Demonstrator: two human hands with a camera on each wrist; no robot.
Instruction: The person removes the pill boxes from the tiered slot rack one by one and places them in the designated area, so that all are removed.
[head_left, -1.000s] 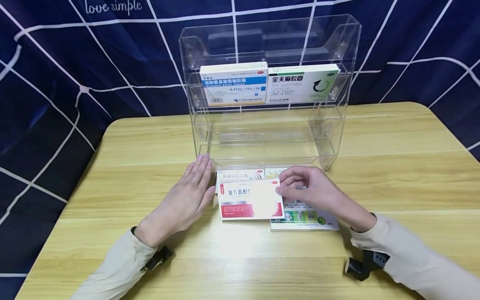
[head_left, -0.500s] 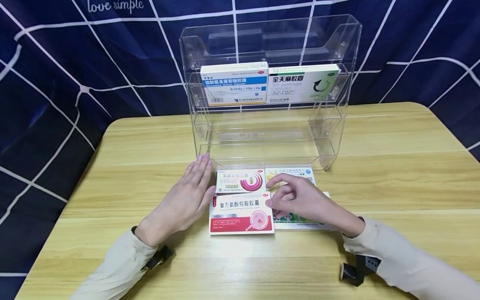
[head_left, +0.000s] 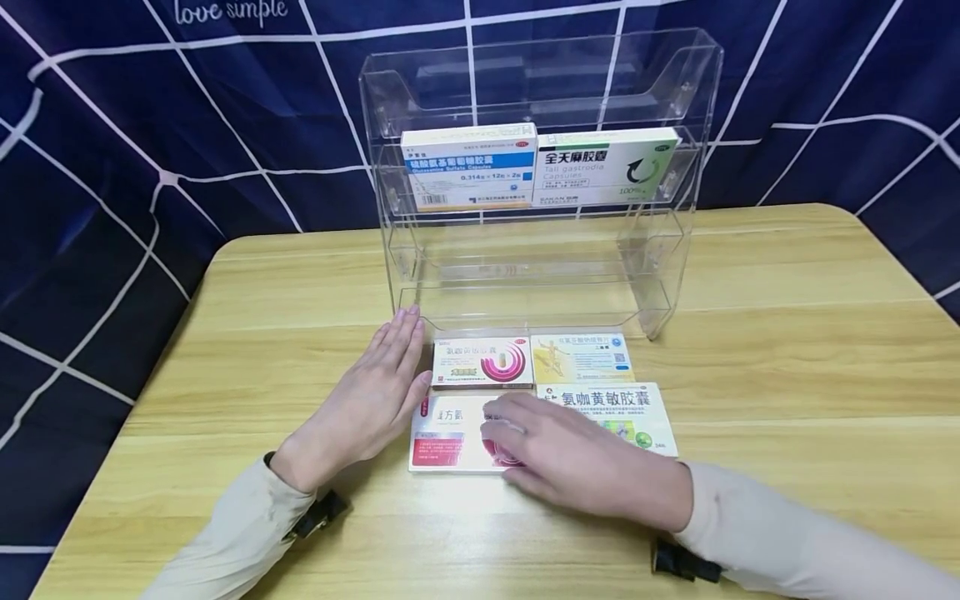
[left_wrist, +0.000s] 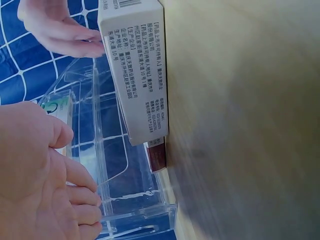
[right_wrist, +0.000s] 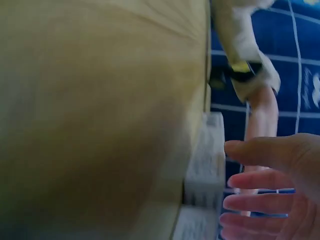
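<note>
Six boxes in play, four of them lying on the table (head_left: 787, 358)! The left hand (head_left: 367, 396) is at the group's left edge, fingers nearly straight, gripping nothing, its thumb just beside the ring box (head_left: 457, 362). And here's the right hand (head_left: 581, 458), above the right part of the red box (head_left: 438, 454), fingers extended, curled round nothing; whether they touch it, I can't tell. That red box lies flat between the two hands. Beyond the right hand, two more: the green box (head_left: 618, 408), partly covered by it, then the yellow box (head_left: 581, 358) farther out. Ahead of both hands, one clear rack (head_left: 532, 108) with two boxes standing in it: blue box (head_left: 468, 171) ahead on the left hand's side, arrow box (head_left: 600, 175) on the right's.
</note>
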